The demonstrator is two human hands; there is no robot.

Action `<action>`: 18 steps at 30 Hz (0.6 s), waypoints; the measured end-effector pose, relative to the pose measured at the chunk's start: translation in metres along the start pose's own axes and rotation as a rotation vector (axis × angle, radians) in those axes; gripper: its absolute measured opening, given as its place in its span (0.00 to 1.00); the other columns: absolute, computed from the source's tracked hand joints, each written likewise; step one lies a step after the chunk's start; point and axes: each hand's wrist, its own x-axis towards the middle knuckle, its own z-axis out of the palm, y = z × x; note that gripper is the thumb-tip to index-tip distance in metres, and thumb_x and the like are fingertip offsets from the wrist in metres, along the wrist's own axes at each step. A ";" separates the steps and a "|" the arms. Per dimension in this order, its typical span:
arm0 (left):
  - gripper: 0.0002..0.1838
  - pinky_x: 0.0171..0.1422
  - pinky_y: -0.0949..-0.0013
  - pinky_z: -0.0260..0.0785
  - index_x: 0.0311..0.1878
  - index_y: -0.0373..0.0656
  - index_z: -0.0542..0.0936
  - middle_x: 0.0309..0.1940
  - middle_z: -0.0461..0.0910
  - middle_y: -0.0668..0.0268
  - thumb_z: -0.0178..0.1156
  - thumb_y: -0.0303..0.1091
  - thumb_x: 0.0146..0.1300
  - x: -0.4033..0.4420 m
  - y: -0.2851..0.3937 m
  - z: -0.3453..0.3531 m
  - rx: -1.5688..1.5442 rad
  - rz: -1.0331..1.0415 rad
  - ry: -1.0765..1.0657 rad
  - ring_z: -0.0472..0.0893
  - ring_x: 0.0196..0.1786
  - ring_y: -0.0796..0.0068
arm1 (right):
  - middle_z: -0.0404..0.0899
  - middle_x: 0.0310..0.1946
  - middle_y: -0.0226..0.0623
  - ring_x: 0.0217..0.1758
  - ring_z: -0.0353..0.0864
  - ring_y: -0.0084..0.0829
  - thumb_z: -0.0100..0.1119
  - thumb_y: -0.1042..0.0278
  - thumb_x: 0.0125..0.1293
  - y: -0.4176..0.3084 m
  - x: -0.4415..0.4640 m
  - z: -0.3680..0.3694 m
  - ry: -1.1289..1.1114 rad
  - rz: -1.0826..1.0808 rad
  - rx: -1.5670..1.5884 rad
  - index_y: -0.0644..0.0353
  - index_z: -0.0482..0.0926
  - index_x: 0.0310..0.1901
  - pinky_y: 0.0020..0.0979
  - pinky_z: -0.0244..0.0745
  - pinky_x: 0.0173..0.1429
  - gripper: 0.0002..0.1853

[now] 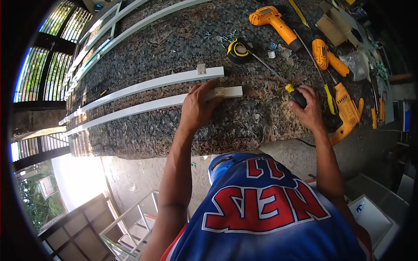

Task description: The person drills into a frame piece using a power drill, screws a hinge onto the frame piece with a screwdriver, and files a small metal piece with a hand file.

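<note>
The left hand (197, 106) straddles the near white bar (165, 102), grasping it with fingers on the far edge and thumb on the near one, close by a small bracket (219, 92). The right hand (310, 106) is curled around the dark handle of a screwdriver (298, 98), its shaft pointing toward 10–11 o'clock.

If that left grip eased, the bar could probably twist on the rough, uneven desk (152, 56), and the bracket might shift out of line. The left fingertips sit so near the bracket that a slipping screwdriver tip could catch them. A careless sweep of the shaft might also nudge the tape measure (238, 51) beside its tip, or scatter the loose screws (222, 38).

From the left hand, the bracket lies just beside it at 2 o'clock, with the bar running off toward 8–9 o'clock; from the right, the bracket is at 9 o'clock, well apart. Whether any screw is seated in it is too small to tell. Farther out, the second white bar (174, 78), with its own bracket (201, 68), lies at the left hand's 12 o'clock.
</note>
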 end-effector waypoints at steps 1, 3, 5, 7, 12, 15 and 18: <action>0.27 0.61 0.53 0.75 0.64 0.45 0.80 0.52 0.86 0.56 0.71 0.37 0.61 0.000 -0.001 -0.001 -0.002 0.005 -0.008 0.83 0.55 0.50 | 0.75 0.62 0.44 0.65 0.74 0.50 0.73 0.56 0.62 0.000 0.000 0.000 -0.004 0.011 0.003 0.61 0.79 0.60 0.48 0.70 0.68 0.28; 0.24 0.59 0.53 0.76 0.61 0.45 0.80 0.50 0.86 0.56 0.71 0.35 0.61 0.000 0.000 0.001 -0.012 0.029 0.035 0.84 0.53 0.49 | 0.74 0.63 0.44 0.65 0.74 0.50 0.72 0.56 0.63 0.001 0.000 0.000 -0.012 0.013 0.008 0.61 0.79 0.60 0.48 0.70 0.68 0.28; 0.22 0.58 0.53 0.77 0.58 0.45 0.80 0.48 0.86 0.56 0.71 0.34 0.61 -0.001 0.004 0.003 -0.026 0.022 0.071 0.84 0.52 0.49 | 0.74 0.63 0.45 0.66 0.73 0.50 0.72 0.56 0.63 0.002 0.000 0.000 -0.017 0.008 0.008 0.61 0.79 0.60 0.48 0.70 0.68 0.28; 0.20 0.56 0.53 0.77 0.55 0.44 0.79 0.47 0.86 0.57 0.71 0.33 0.60 -0.003 0.009 0.003 -0.044 -0.013 0.099 0.84 0.52 0.50 | 0.74 0.63 0.45 0.66 0.73 0.50 0.72 0.56 0.63 0.004 0.000 0.000 -0.020 0.000 -0.001 0.61 0.79 0.60 0.48 0.70 0.69 0.27; 0.21 0.56 0.59 0.77 0.56 0.44 0.79 0.48 0.86 0.60 0.72 0.28 0.59 -0.004 -0.006 0.002 -0.202 -0.022 0.118 0.86 0.51 0.59 | 0.75 0.62 0.45 0.65 0.74 0.50 0.72 0.56 0.63 0.003 0.000 -0.001 -0.013 -0.010 0.001 0.61 0.79 0.60 0.48 0.70 0.69 0.27; 0.23 0.56 0.58 0.78 0.58 0.44 0.77 0.49 0.86 0.60 0.71 0.27 0.59 -0.004 -0.012 -0.006 -0.201 0.010 0.104 0.86 0.52 0.57 | 0.75 0.62 0.46 0.65 0.74 0.50 0.72 0.55 0.63 0.004 0.002 0.000 -0.011 -0.011 0.016 0.61 0.79 0.60 0.48 0.70 0.69 0.28; 0.25 0.57 0.57 0.78 0.60 0.45 0.77 0.49 0.86 0.59 0.70 0.28 0.59 -0.005 -0.006 -0.009 -0.204 -0.014 0.074 0.85 0.54 0.54 | 0.75 0.62 0.46 0.66 0.74 0.50 0.72 0.55 0.63 0.004 -0.001 0.001 -0.003 -0.004 0.018 0.61 0.79 0.60 0.47 0.70 0.69 0.28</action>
